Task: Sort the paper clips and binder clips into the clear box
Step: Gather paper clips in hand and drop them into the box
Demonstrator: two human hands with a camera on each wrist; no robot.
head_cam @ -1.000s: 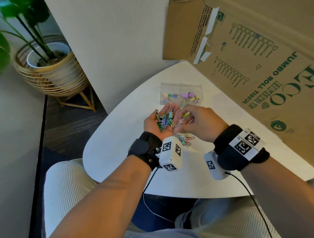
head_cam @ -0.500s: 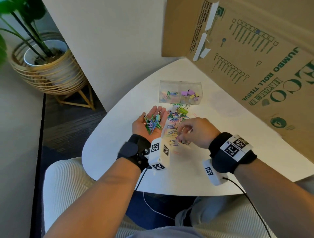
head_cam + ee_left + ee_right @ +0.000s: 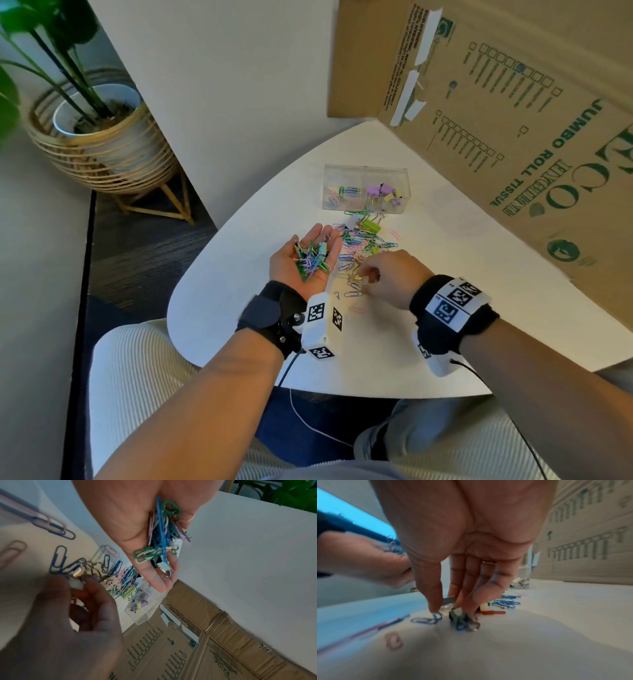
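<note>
My left hand point(image 3: 306, 255) lies palm up over the table's left side, fingers relaxed, carrying a heap of coloured paper clips and small binder clips point(image 3: 311, 259) point(image 3: 162, 545). To its right my right hand point(image 3: 365, 280) point(image 3: 450, 610) reaches down to the table and pinches a small white binder clip point(image 3: 76, 584) tangled with paper clips point(image 3: 462, 619). A loose pile of clips point(image 3: 364, 240) spreads between the hands and the clear box point(image 3: 365, 170) point(image 3: 145, 616). The box holds paper clips on the left and binder clips on the right.
A large cardboard box point(image 3: 513, 137) leans over the white table's point(image 3: 445, 342) right and far side. A white wall panel stands behind the table's left edge. A potted plant in a wicker basket point(image 3: 102, 144) sits on the floor at far left.
My right hand left the left palm and dropped to the clips on the table nearer me. The left hand drew slightly left, still carrying its heap.
</note>
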